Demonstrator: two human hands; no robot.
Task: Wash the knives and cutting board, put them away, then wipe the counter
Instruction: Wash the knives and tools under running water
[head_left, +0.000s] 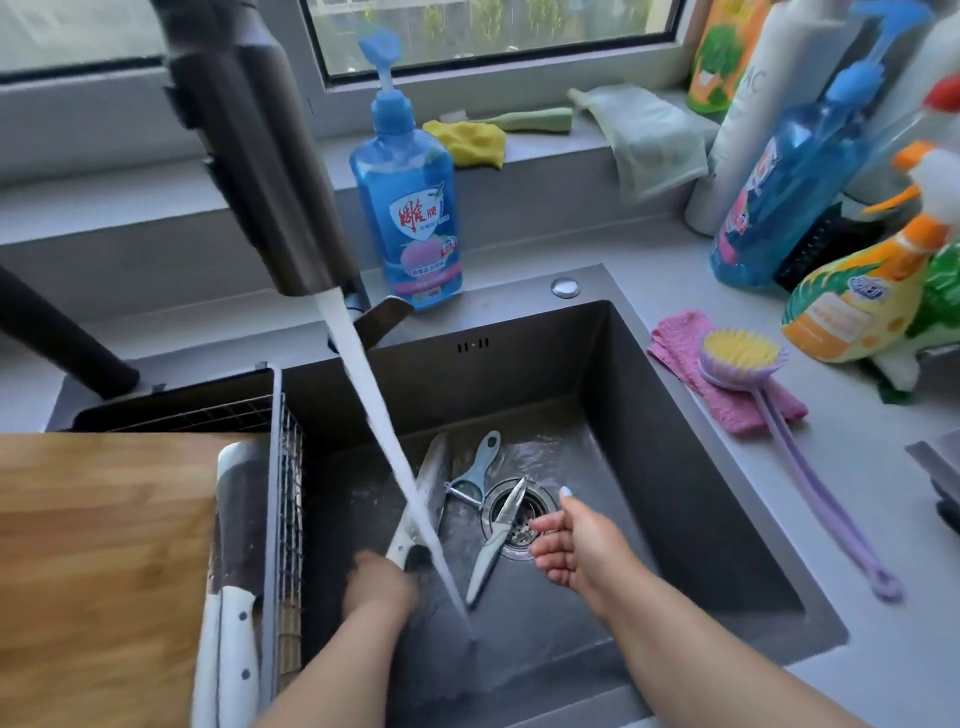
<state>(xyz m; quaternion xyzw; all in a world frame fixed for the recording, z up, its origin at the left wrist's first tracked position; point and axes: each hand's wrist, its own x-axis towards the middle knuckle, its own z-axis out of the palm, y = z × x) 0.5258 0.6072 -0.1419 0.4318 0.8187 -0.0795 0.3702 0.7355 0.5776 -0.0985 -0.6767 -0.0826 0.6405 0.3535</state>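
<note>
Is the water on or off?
On. A white stream of water pours from the dark faucet into the sink, landing beside the left hand, which holds a large knife.

knives (500, 525) (wet) beside cutting board (98, 545)

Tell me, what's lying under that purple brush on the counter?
A pink cloth lies under the purple brush, on the counter beside the sink. The brush head hides part of the cloth.
</note>
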